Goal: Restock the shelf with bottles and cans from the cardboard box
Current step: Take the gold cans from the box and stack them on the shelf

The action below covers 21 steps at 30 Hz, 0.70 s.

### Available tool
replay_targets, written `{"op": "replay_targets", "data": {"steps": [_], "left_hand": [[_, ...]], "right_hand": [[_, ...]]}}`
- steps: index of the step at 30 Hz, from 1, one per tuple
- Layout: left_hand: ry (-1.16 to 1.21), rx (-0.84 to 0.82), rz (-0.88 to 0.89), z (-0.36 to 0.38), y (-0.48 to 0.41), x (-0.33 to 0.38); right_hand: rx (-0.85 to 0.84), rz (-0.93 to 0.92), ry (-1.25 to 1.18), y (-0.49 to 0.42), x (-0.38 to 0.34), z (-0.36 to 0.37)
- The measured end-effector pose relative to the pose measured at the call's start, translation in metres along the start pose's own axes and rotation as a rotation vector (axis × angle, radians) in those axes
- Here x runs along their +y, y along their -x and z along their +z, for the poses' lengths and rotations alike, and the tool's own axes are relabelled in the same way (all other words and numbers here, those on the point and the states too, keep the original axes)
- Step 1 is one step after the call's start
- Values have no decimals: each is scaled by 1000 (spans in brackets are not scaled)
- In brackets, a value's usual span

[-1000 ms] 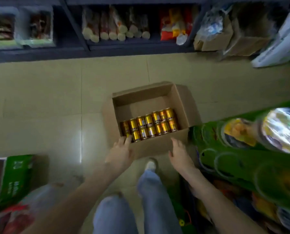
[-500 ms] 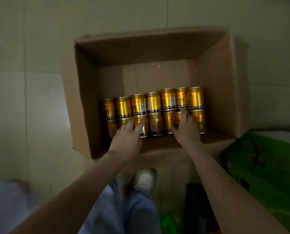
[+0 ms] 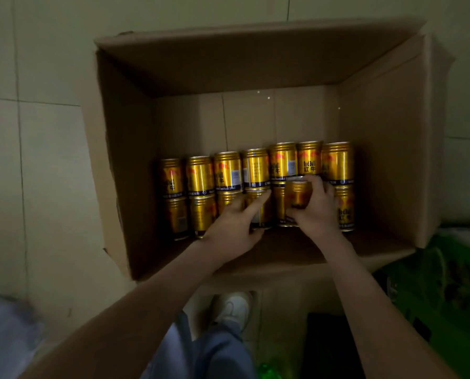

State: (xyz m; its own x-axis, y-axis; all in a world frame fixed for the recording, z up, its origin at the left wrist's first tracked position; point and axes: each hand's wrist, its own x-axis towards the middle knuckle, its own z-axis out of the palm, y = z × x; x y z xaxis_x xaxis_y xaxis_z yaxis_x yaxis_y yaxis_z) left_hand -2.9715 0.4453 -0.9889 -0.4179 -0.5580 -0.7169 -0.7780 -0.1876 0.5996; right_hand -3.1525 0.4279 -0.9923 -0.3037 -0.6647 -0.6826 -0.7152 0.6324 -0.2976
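The open cardboard box fills the middle of the frame on a tiled floor, and two rows of gold cans stand packed side by side against its near wall, in the lower half of the box. The right hand is right of centre, fingers and thumb wrapped around one raised can that sits higher than its neighbours in the near row, its ribbed top turned towards the upper frame. Just to its left, the left hand lies released on the near row, fingers stretched out straight across the can tops and the index finger reaching towards the raised can. Several cans read "RedBull" in dark letters with two red Chinese characters beneath; others show a white barcode patch and a dark band of small print too fine to read. A white shoe shows below the box, and a green package sits at lower right.
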Motion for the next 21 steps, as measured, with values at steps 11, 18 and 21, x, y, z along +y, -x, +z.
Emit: {"op": "replay_targets", "data": {"steps": [11, 18, 21], "left_hand": [[444, -101, 169, -13, -40, 10], [576, 34, 41, -13, -48, 1], [631, 71, -17, -17, -45, -7]], "right_hand": [[-317, -71, -635, 6, -23, -11], [-133, -71, -348, -13, -16, -16], [256, 16, -7, -35, -3, -27]]}}
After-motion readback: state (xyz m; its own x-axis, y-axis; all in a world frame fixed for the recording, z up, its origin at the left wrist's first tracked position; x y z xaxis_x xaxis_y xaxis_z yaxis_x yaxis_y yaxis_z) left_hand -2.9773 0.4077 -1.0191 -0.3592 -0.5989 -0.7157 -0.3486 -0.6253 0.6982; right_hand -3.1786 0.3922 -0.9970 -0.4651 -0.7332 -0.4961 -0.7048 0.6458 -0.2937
